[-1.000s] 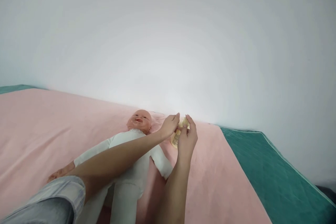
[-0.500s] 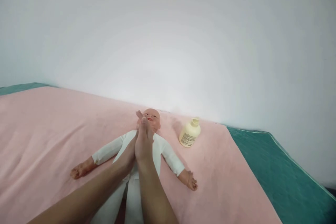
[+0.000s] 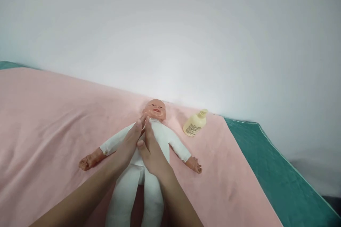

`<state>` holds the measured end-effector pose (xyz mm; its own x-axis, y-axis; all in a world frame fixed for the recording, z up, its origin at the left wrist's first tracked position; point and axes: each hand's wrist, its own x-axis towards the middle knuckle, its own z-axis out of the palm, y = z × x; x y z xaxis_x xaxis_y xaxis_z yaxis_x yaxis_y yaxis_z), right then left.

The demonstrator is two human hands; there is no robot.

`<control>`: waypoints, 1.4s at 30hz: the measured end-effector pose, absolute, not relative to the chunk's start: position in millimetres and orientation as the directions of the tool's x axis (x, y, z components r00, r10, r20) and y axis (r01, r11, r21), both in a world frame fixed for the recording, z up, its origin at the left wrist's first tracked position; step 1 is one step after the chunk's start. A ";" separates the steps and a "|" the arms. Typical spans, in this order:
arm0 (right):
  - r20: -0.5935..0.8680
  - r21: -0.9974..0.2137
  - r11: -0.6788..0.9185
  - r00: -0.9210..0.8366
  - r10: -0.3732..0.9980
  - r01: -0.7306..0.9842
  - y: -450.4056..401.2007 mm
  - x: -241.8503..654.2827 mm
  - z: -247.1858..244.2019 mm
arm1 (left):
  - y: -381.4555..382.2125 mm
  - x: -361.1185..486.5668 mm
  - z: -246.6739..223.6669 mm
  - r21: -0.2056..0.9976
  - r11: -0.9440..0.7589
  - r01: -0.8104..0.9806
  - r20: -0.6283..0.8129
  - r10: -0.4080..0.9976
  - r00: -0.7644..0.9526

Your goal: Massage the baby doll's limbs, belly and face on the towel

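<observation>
A baby doll (image 3: 156,156) with a white cloth body lies on its back, arms spread and head toward the wall. Over its chest are my left hand (image 3: 130,143) and my right hand (image 3: 151,150), palms facing each other with fingers stretched out. The fingertips come close together just below the doll's chin, while a gap shows between the palms. Neither hand holds anything. Whether they touch the doll's chest, I cannot tell. To the right of the doll's head stands a pale yellow pump bottle (image 3: 195,124) with printed text on its side.
A pink cloth (image 3: 226,170) lies under the doll and bottle, wrinkled at the left. Green fabric (image 3: 274,159) shows beyond its right edge and at the far left corner. A plain white wall (image 3: 170,35) rises behind.
My hands, pressed palm to palm before, have come apart at the palms and moved lower on the doll, uncovering its face. The whole scene has shifted slightly with the camera.
</observation>
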<state>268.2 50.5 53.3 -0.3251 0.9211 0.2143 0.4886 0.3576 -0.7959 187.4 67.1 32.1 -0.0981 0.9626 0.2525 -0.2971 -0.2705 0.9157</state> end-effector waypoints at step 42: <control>-0.305 -0.573 0.089 -0.313 0.899 0.815 58.0 364.2 72.5 | 98.3 141.4 9.3 0.328 -0.713 0.620 0.326 0.701 0.634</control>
